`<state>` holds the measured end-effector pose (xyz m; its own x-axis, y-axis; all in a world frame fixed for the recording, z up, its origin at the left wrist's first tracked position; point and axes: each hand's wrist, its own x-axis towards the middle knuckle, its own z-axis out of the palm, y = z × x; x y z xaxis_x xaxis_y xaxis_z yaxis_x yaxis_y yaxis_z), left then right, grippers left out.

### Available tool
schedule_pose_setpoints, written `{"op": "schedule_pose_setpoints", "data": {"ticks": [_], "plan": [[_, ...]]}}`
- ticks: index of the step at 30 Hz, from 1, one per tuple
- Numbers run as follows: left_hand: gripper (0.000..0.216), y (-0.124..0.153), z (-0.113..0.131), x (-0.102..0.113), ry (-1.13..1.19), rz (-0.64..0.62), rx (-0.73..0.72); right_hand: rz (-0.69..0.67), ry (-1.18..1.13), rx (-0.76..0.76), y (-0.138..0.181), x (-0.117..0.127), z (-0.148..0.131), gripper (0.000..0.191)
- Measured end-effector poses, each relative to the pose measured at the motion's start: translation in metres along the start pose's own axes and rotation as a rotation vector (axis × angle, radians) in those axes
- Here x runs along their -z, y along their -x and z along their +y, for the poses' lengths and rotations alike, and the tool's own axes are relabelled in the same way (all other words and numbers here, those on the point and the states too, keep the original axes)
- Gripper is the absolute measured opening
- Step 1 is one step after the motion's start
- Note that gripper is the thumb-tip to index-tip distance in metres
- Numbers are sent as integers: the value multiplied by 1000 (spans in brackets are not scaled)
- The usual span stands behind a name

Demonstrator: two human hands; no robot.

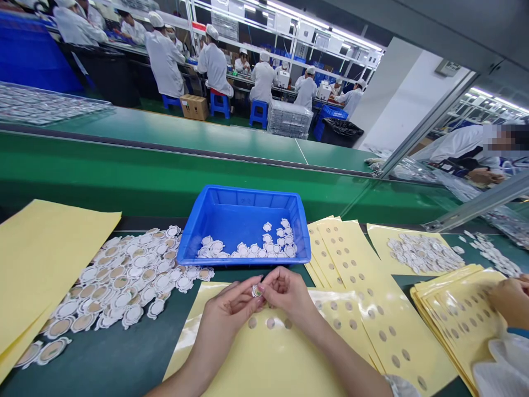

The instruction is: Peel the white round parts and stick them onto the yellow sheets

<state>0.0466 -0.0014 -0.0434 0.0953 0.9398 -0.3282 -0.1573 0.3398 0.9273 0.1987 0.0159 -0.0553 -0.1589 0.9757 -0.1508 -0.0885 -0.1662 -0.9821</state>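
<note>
Between the fingertips of both my hands is a small round white piece (255,290), part of its face showing. My left hand (225,311) pinches it from the left. My right hand (289,292) meets it from the right, thumb and finger pressed together at its edge. Under my hands lies a yellow sheet (248,364) with rows of round grey spots. Just beyond stands a blue bin (243,262) with many small white pieces (268,248) along its near side. A heap of larger round white-and-tan pieces (124,281) spreads to the left.
Plain yellow sheets (53,248) lie at the far left. Spotted yellow sheets (372,298) overlap on the right. Another person's hand (512,300) rests at a sheet stack (463,309). More white pieces (421,252) lie behind. A green ledge (206,132) runs across the back.
</note>
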Motion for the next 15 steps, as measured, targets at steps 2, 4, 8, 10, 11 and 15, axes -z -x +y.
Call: {"op": "schedule_pose_setpoints", "data": {"ticks": [2, 4, 8, 10, 11, 15], "plan": [[46, 0, -1, 1, -15, 0, 6, -2, 0, 2, 0, 0, 0, 35], [47, 0, -1, 1, -29, 4, 16, -3, 0, 4, 0, 1, 1, 35], [49, 0, 1, 0, -28, 10, 19, -1, 9, 11, 0, 2, 2, 35], [48, 0, 3, -1, -30, 23, 9, -3, 12, 10, 0, 2, 2, 34], [47, 0, 4, -2, -37, 30, 6, -4, 12, 9, 0, 2, 2, 34], [43, 1, 6, -3, -52, 51, 2, 5, 26, 9, 0, 1, 1, 33]]}}
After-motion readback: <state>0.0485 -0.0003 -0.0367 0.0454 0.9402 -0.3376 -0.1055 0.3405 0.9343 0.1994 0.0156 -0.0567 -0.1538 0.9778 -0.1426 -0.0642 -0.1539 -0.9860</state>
